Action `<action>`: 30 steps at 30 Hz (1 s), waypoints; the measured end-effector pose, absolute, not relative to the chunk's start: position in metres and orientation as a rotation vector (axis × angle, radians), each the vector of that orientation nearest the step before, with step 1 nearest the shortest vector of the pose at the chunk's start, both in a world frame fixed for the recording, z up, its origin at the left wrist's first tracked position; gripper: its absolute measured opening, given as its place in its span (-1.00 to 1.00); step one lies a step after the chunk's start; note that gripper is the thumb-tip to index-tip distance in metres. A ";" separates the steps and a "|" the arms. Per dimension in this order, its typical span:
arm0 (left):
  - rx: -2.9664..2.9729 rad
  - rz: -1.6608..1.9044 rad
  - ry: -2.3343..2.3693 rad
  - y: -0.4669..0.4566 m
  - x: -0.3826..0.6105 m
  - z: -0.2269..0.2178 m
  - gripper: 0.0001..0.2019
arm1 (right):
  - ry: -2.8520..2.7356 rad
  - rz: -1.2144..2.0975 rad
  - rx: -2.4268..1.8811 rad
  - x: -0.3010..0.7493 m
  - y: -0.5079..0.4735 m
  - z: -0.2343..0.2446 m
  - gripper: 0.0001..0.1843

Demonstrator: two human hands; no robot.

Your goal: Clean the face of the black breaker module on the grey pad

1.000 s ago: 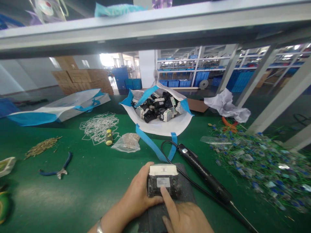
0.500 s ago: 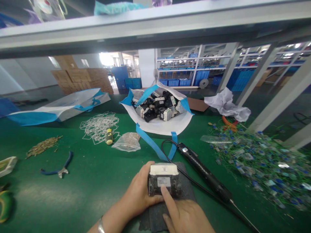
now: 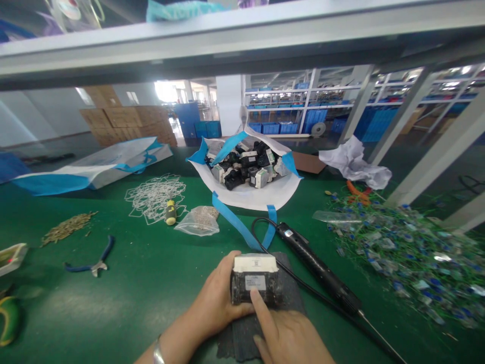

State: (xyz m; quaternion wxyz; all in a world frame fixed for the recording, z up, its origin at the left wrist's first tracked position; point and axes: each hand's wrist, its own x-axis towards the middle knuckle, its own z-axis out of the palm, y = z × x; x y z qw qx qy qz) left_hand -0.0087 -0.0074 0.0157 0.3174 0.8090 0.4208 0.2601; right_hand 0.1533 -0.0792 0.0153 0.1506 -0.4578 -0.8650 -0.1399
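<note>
A small black box-shaped device (image 3: pixel 255 281) with a white top and a white label stands on a dark grey mat (image 3: pixel 265 323) at the near edge of the green table. My left hand (image 3: pixel 215 301) is wrapped round its left side. My right hand (image 3: pixel 284 333) is below it, its forefinger stretched out and pressing on the device's front just under the label, the other fingers curled.
A black electric screwdriver (image 3: pixel 322 273) with its cable lies right of the mat. A white and blue bag (image 3: pixel 250 194) of similar devices sits behind. Blue pliers (image 3: pixel 93 260), a wire tangle (image 3: pixel 155 194), a plastic pouch (image 3: pixel 199 222) and scattered blue-tagged green ties (image 3: pixel 409 253) lie around.
</note>
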 end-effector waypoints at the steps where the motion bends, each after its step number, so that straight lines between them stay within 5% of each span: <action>1: 2.130 0.686 1.105 -0.007 -0.009 0.016 -0.26 | -2.485 -0.399 -1.312 0.153 -0.079 0.015 -0.40; 30: 2.124 0.722 1.095 -0.008 -0.008 0.018 -0.28 | -2.511 -0.355 -1.322 0.154 -0.080 0.014 -0.41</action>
